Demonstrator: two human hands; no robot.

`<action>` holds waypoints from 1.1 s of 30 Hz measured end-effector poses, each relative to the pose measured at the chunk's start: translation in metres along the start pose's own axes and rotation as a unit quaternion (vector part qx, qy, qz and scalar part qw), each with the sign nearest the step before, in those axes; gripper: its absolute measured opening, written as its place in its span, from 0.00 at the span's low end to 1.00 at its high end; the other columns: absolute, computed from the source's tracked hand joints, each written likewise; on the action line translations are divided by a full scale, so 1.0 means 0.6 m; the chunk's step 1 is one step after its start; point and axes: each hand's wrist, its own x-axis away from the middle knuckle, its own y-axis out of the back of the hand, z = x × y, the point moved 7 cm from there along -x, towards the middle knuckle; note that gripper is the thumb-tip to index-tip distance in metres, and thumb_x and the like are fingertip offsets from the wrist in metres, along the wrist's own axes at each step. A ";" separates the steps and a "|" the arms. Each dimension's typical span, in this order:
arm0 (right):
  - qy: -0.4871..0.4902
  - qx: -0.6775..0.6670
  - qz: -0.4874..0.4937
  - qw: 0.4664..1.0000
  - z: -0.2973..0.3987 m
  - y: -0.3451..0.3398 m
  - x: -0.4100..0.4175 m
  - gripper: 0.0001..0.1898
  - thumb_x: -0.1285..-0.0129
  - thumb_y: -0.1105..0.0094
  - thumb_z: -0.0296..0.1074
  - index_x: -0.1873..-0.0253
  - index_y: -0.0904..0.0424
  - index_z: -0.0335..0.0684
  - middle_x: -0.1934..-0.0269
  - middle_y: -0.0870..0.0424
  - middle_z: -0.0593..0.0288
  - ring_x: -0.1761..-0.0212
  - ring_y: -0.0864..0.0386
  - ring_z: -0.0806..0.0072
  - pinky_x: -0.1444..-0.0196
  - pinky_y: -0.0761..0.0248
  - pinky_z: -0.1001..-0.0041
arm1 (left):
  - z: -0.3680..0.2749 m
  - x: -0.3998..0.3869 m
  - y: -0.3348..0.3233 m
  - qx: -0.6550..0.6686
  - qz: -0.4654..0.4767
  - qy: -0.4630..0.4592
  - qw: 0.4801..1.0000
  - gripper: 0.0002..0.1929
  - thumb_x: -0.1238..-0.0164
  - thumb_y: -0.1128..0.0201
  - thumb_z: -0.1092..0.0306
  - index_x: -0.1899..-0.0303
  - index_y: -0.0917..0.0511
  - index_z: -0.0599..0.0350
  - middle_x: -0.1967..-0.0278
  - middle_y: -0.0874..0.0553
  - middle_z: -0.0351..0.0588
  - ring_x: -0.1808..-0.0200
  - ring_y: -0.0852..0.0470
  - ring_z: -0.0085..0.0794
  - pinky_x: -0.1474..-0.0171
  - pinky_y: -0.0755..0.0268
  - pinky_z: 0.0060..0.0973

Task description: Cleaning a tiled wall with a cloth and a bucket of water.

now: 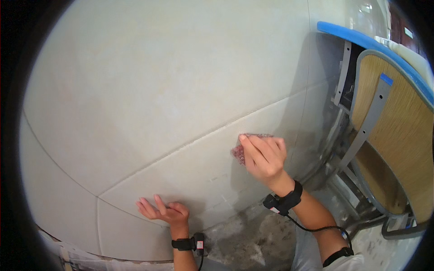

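In my right hand (266,155) is a reddish, speckled scouring pad or cloth (239,154), pressed against the pale wall tile (203,172) below a long grout joint (203,137). My fingers cover much of the pad, and its edges stick out to the left and above. Lower and to the left, my left hand (164,210) is raised near the wall with its fingers apart and nothing in it. Whether it touches the tile I cannot tell. Each wrist wears a black strap with a small cabled device.
On the right stand a wooden chair (390,111) with a grey metal frame and a blue-edged table (352,32). Below lies a stained grey floor (254,240). At lower left the tiled wall ends at a ragged edge (112,258).
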 end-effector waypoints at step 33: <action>-0.038 -0.031 0.026 0.998 -0.010 -0.006 -0.024 0.15 0.57 0.35 0.18 0.61 0.16 0.40 0.67 0.18 0.68 0.73 0.27 0.75 0.66 0.41 0.76 | 0.001 -0.002 -0.001 0.003 -0.008 0.019 1.000 0.32 0.46 0.59 0.75 0.34 0.43 0.58 0.32 0.49 0.66 0.30 0.53 0.64 0.33 0.60 0.64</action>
